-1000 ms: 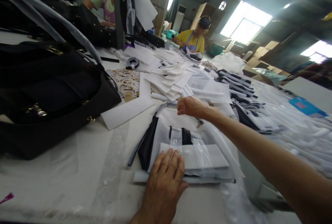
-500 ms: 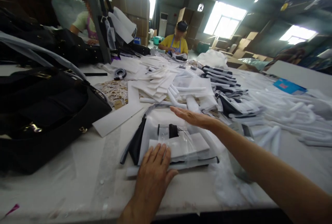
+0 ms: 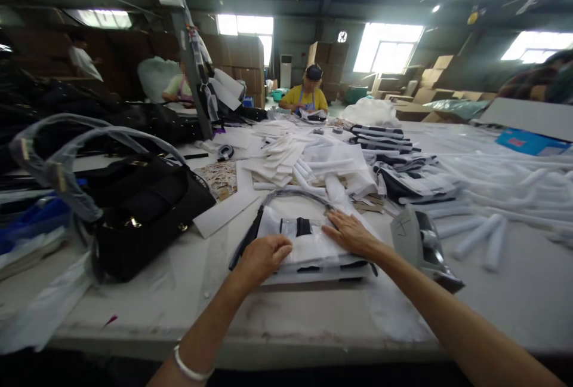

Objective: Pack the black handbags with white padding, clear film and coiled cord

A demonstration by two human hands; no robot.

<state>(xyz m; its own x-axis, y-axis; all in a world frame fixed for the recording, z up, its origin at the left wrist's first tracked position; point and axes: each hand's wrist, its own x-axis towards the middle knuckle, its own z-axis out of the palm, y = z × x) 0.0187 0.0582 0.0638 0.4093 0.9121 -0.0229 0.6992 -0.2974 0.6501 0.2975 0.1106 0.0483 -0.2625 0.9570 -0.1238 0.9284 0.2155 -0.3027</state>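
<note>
In front of me on the table lies a flat black handbag (image 3: 253, 235) wrapped in white sheets and clear plastic, its covered handle (image 3: 298, 192) arching toward the far side. My left hand (image 3: 264, 255) rests at the bag's near left, fingers curled in toward the thumb; what they pinch, if anything, is hidden. On the right part of the wrapping, my right hand (image 3: 351, 233) lies flat, palm down, fingers stretched out. A grey tape dispenser (image 3: 409, 235) stands to the right of that hand.
A finished-looking black handbag (image 3: 156, 214) with plastic-wrapped handles stands at left. Beyond lie white foam sheets (image 3: 282, 160), stacked wrapped pieces (image 3: 403, 175) and white padding rolls (image 3: 481, 235). A co-worker in yellow (image 3: 304, 97) sits across the table, near a post (image 3: 194, 64).
My view has tilted up. My right hand has come down from above the bag's far edge onto its right part. My left hand has gone from lying flat to curled fingers.
</note>
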